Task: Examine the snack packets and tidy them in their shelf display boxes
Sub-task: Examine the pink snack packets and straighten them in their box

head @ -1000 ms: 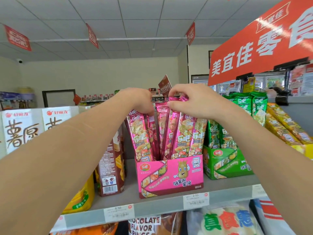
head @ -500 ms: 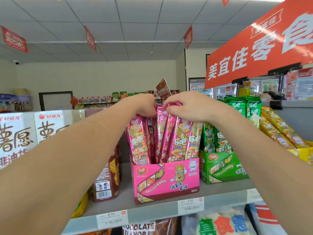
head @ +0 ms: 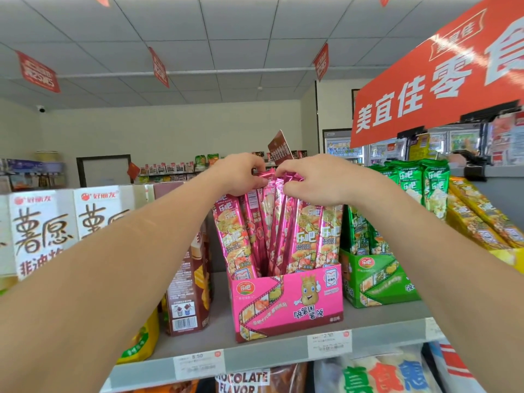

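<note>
Left hand (head: 241, 174) and right hand (head: 314, 180) still pinch the pink packets (head: 309, 236) by their tops, now bunched closer, in the pink box (head: 283, 307) on the grey shelf (head: 382, 316); tiled ceiling (head: 226, 24) overhead.

**Foil shine up top, card below**

The pink packets (head: 309, 231) gleam with a glossy, metallic foil film that crinkles at the top seals. The pink display box (head: 286, 304) looks like printed card, smooth with a soft sheen. The green packets (head: 408, 182) flash the same shiny film. The shelf edge (head: 255, 358) reads matt grey, and the price labels (head: 329, 340) look like plain paper.
</note>
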The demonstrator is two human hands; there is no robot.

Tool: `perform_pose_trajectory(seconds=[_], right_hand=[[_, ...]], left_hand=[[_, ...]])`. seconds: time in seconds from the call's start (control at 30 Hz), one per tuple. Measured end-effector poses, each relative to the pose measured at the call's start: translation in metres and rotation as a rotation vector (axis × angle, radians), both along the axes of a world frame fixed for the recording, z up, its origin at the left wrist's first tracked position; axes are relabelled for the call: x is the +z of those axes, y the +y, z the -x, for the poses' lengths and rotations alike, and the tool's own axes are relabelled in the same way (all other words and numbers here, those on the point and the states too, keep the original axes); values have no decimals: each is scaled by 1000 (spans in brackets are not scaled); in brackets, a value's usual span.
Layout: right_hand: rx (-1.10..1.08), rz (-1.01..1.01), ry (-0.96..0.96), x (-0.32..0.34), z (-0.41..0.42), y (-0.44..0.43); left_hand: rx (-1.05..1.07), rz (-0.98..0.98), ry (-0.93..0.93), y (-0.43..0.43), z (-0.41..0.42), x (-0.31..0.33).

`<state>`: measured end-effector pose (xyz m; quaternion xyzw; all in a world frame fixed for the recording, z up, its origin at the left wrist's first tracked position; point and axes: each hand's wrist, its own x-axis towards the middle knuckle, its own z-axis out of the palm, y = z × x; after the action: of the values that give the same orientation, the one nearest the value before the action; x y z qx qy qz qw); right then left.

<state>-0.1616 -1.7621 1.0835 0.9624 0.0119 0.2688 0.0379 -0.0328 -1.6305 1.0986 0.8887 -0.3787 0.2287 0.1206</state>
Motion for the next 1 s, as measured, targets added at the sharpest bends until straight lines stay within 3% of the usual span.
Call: perform_pose_trajectory(seconds=[0.1, 0.27, 0.47, 0.63, 0.73, 0.87, 1.0], right_hand=[[2, 29, -14, -1, -1, 1], [10, 18, 6, -2, 0, 2], [-14, -9, -36, -7, -3, 2], [12, -121, -188, -12, -4, 3], [147, -195, -388, -14, 1, 14], [418, -368, -595, -20, 3, 33], [640, -698, -680, -17, 11, 46]], left_hand=[[-16, 76, -26, 2, 1, -1], [-49, 410, -215, 9, 9, 3], [-344, 860, -414, 22, 47, 6], [-479, 1017, -507, 33, 85, 1], [-548, 1047, -570, 39, 103, -4], [-622, 1073, -518, 43, 124, -6], [-781, 1092, -198, 49, 134, -6]])
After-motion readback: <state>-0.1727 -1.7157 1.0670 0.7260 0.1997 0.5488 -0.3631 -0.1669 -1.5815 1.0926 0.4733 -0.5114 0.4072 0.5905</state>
